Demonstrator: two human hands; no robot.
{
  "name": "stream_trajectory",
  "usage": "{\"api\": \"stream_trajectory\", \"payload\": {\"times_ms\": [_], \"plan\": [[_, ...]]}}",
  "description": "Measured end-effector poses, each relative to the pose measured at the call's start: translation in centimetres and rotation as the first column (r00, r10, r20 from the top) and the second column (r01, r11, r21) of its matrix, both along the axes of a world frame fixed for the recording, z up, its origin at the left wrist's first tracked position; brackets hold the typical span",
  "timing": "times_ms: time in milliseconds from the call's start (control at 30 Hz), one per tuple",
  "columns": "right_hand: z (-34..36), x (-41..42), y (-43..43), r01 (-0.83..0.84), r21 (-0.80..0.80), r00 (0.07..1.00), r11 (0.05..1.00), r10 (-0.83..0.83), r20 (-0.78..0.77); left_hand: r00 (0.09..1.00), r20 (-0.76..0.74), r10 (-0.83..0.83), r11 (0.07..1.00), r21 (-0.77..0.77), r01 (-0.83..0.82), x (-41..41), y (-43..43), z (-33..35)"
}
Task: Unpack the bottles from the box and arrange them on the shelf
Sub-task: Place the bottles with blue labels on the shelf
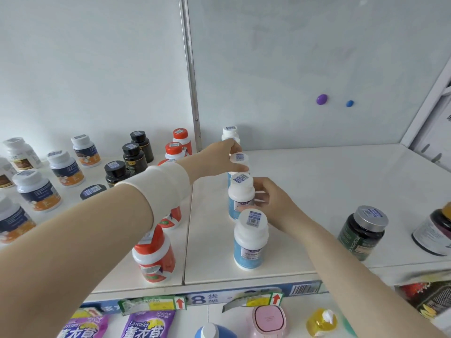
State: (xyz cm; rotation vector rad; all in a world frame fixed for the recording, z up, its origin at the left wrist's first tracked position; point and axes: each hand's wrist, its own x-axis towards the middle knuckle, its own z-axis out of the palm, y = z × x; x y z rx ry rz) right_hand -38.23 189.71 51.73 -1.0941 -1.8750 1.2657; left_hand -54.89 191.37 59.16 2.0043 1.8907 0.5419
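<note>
Both forearms reach in from the lower edge toward a row of white-capped bottles with blue labels standing on the white shelf (317, 181). Take the front bottle (251, 241) of that row as the landmark: it stands upright near the shelf's front edge, untouched by either hand.

Just behind it stands the second bottle (241, 196). The right hand (273, 203) sits to the right of this bottle, fingers curled loosely with the tips touching its side below the cap; the grip is narrow, and I cannot tell whether it is truly clasping or only steadying it.

Further back is the third bottle (239, 162). The left hand (219, 158), coming across from the left with a white wristband (166, 191) on the forearm, is closed around it, thumb and fingers on either side below the cap. Behind that, against the white back wall (317, 57), a fourth bottle (230, 133) stands, just past the fingertips.

Left of the front bottle, a line of red-capped bottles (153, 257) runs back under the left forearm; beyond them stand black bottles (133, 154) and white-capped dark-labelled bottles (36, 191). Right of the front bottle, well apart, stands a dark green bottle with a silver cap (363, 232).
</note>
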Motion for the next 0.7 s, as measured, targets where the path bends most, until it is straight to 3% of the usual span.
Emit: {"api": "stream_trajectory", "payload": {"times_ms": [100, 233, 367, 467, 567, 700], "plan": [[3.0, 1.0, -1.3, -0.046, 0.054, 0.998, 0.997, 0.044, 0.042, 0.995, -0.095, 0.041, 0.995, 0.091, -0.032, -0.3, -2.2, 2.4], [8.3, 2.0, -3.7, -0.072, 0.179, 0.988, 0.981, 0.045, 0.148, 0.911, -0.389, 0.135, 0.982, 0.178, -0.070, -0.5, -7.4, 6.2], [11.5, 1.7, -7.1, -0.050, 0.362, 0.966, 0.931, -0.047, 0.254, 0.738, -0.637, 0.221, 0.966, 0.245, -0.078, -0.4, -14.4, 7.9], [11.9, 0.4, -11.4, -0.140, 0.522, 0.908, 0.841, -0.101, 0.407, 0.569, -0.783, 0.251, 0.962, 0.269, -0.055, -0.4, -19.8, 7.9], [11.5, -2.2, -16.6, -0.292, 0.556, 0.835, 0.778, -0.077, 0.546, 0.453, -0.850, 0.269, 0.962, 0.257, -0.089, -1.5, -25.3, 7.9], [11.0, -8.0, -22.2, -0.415, 0.632, 0.783, 0.654, -0.097, 0.614, 0.361, -0.881, 0.307, 0.947, 0.247, -0.203, -5.3, -32.7, 7.6]]}}
